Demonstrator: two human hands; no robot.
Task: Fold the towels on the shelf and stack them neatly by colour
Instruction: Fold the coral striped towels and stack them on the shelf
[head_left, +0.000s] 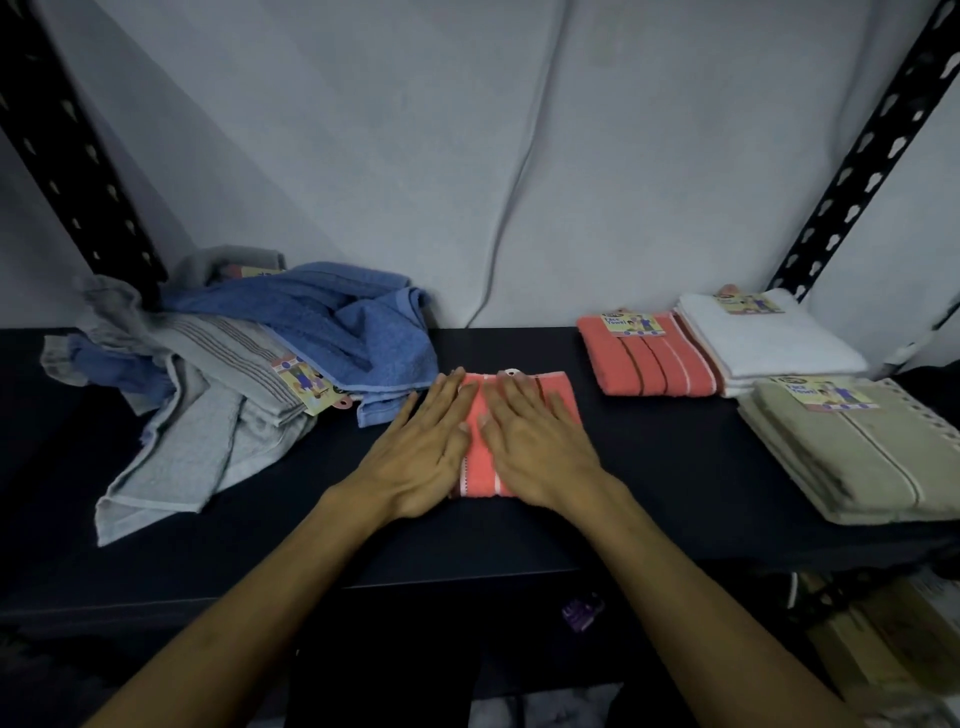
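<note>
Both hands lie flat, fingers straight, pressing down on a folded coral towel (519, 441) at the middle of the dark shelf (649, 499). The left hand (423, 449) covers the towel's left edge and spills partly onto the shelf; the right hand (535, 447) rests on its centre and right part. Neither hand grips anything.

To the left sits an unfolded heap: blue towels (343, 322) tangled with grey towels (208, 431), one grey corner trailing toward the shelf's front edge. A paper label (304, 387) shows on the heap.

At the back right lies a second folded coral towel (654, 361) with a label on top, touching a folded white towel stack (769, 338) just to its right. In front of the white stack sits a folded beige towel stack (857, 452), also labelled.

Black perforated uprights (862, 171) frame the shelf, and a grey cloth backdrop (415, 156) hangs behind it.
</note>
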